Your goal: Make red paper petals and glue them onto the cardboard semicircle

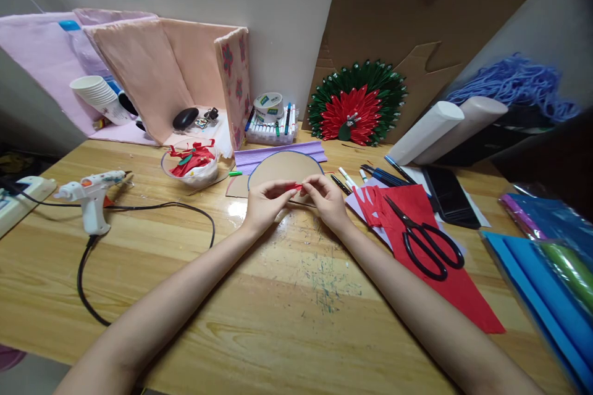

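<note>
Between my two hands is a small piece of red paper (297,187), mostly hidden by the fingertips. My left hand (267,202) pinches it from one side, and my right hand (325,199) pinches it from the other. Just behind the hands lies a round cardboard disc (285,170) with a blue edge. Right of my right hand, black-handled scissors (424,241) rest on a large sheet of red paper (463,296), whose far left end is cut into strips.
A white glue gun (95,200) stands at left, its black cord curving across the table. A clear bowl (204,176) holds red scraps. Behind are a marker box (272,129), a red-and-green peacock craft (356,105) and paper rolls (428,133). A phone (451,197) lies at right.
</note>
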A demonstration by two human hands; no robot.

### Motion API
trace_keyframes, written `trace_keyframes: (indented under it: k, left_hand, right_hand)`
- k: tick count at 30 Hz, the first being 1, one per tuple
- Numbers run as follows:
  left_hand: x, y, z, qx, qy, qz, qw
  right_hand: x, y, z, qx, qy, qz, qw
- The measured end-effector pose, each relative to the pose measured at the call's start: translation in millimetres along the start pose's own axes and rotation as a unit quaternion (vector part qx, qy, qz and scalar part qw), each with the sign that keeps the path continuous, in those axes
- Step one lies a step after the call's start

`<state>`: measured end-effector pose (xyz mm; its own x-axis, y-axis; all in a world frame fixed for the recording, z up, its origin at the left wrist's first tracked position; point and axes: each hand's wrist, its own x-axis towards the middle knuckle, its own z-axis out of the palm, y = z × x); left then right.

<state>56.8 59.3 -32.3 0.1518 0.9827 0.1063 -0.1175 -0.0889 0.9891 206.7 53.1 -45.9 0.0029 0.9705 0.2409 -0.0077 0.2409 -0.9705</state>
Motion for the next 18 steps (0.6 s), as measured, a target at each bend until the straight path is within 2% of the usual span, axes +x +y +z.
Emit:
trace_keyframes:
  k: [14, 18]
  left_hand:
    - [0.0, -0.7, -3.3, 0.061, 0.004, 0.031, 0.998]
    - [0.3, -1.9, -4.0, 0.053, 0.002, 0.022, 0.998]
  right_hand:
    - [0.1, -1.0, 0.7, 0.067, -0.014, 0.059, 0.996]
    - [0.2, -1.3, 1.6, 0.071, -0.016, 0.062, 0.995]
